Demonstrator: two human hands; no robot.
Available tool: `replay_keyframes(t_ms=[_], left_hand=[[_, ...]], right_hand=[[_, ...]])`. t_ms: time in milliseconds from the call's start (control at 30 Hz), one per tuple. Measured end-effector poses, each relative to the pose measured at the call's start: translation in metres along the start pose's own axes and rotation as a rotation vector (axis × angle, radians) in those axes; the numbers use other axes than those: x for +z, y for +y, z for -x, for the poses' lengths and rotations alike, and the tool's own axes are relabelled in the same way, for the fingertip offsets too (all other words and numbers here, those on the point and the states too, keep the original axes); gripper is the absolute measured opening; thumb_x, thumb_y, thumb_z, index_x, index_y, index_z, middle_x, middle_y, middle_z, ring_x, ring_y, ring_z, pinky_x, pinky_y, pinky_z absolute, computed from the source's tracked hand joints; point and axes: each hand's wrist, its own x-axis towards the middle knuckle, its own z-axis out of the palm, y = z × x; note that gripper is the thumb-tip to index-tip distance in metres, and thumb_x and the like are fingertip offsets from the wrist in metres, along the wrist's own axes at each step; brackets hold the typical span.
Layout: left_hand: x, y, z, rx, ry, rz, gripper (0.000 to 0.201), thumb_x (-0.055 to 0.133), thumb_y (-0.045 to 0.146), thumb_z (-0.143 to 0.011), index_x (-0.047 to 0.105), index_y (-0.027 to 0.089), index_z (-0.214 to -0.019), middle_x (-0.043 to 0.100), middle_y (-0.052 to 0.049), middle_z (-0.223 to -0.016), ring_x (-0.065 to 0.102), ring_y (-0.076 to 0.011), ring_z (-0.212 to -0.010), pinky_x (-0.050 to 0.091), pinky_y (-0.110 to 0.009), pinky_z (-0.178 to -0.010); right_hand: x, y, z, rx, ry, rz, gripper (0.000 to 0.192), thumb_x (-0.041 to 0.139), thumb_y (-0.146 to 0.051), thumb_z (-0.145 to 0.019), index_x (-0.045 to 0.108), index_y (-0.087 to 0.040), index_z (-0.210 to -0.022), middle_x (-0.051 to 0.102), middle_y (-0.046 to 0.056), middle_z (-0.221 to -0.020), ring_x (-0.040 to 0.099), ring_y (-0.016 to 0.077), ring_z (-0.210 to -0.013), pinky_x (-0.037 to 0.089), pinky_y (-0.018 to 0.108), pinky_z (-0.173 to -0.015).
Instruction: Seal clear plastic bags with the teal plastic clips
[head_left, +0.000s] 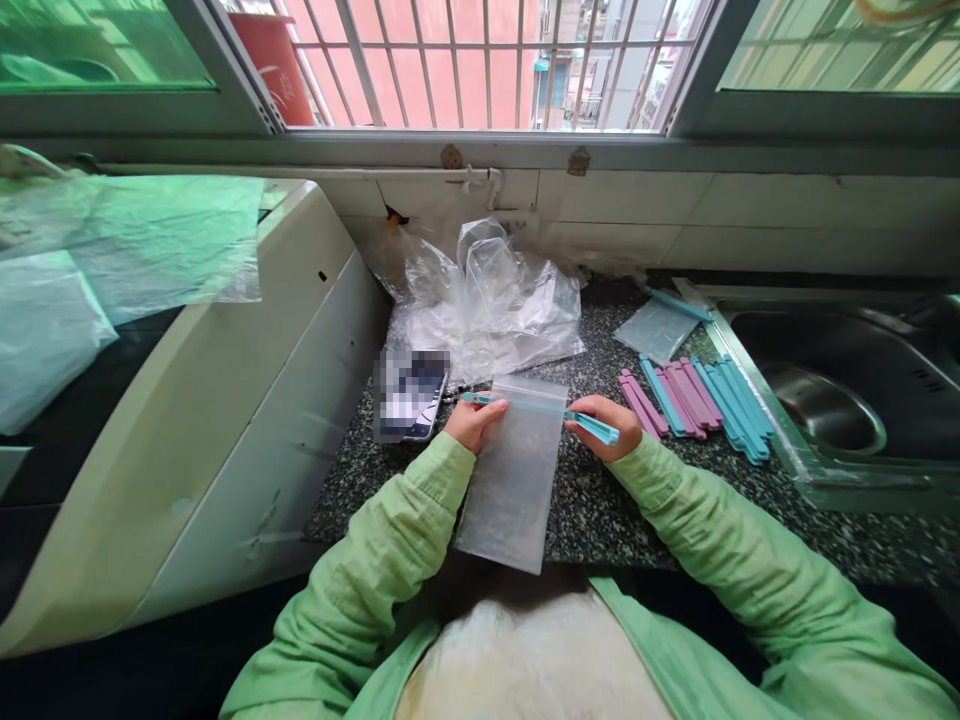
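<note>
A clear zip-lock bag [514,490] hangs over the counter's front edge, its top strip facing away from me. A blue bag clip [596,428] lies across the bag just below that strip, sticking out on both sides. My left hand [474,422] pinches the bag's left edge together with the clip's left end, thumb on top. On the other side, my right hand [609,425] has its fingers closed round the clip's right part, where the two arms look slightly apart. Whether the clip is fastened along the bag cannot be made out.
Pink clips [688,398] and blue clips [739,405] lie in rows beside the sink [814,490]. Behind them is a small bag [660,328] with a blue clip. Crumpled plastic [495,300] and a phone [427,395] lie left, next to a white appliance [247,450].
</note>
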Motion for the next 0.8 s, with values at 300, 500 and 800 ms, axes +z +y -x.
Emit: replay_keyframes(t_ms=[300, 500, 800], left_hand=[[0.0025, -0.0005, 0.0008, 0.011, -0.003, -0.025, 0.036, 0.074, 0.039, -0.043, 0.051, 0.013, -0.052, 0.041, 0.006, -0.042, 0.035, -0.0036, -0.041, 0.024, -0.019, -0.041], [0.0017, -0.0019, 0.0011, 0.042, -0.011, -0.048, 0.032, 0.073, 0.037, -0.045, 0.053, 0.013, -0.053, 0.045, 0.004, -0.046, 0.038, -0.0048, -0.045, 0.028, -0.020, -0.045], [0.0008, -0.0047, -0.0007, 0.101, 0.008, -0.104, 0.030, 0.071, 0.036, -0.047, 0.057, 0.012, -0.056, 0.049, 0.002, -0.049, 0.041, -0.0060, -0.047, 0.031, -0.020, -0.046]], right_hand=[[-0.0016, -0.0020, -0.0006, -0.119, 0.054, 0.062, 0.025, 0.057, -0.018, -0.075, 0.059, -0.018, -0.101, 0.061, 0.008, -0.083, 0.060, 0.0136, -0.070, 0.053, 0.024, -0.060], [0.0003, -0.0015, 0.0012, -0.163, -0.013, 0.089, 0.032, 0.054, -0.019, -0.077, 0.059, -0.018, -0.108, 0.063, 0.009, -0.085, 0.061, 0.0144, -0.073, 0.054, 0.024, -0.061], [0.0062, 0.0005, 0.0020, 0.100, -0.054, -0.167, 0.023, 0.056, -0.021, -0.076, 0.065, -0.018, -0.096, 0.064, 0.009, -0.090, 0.061, 0.0118, -0.065, 0.051, 0.019, -0.048]])
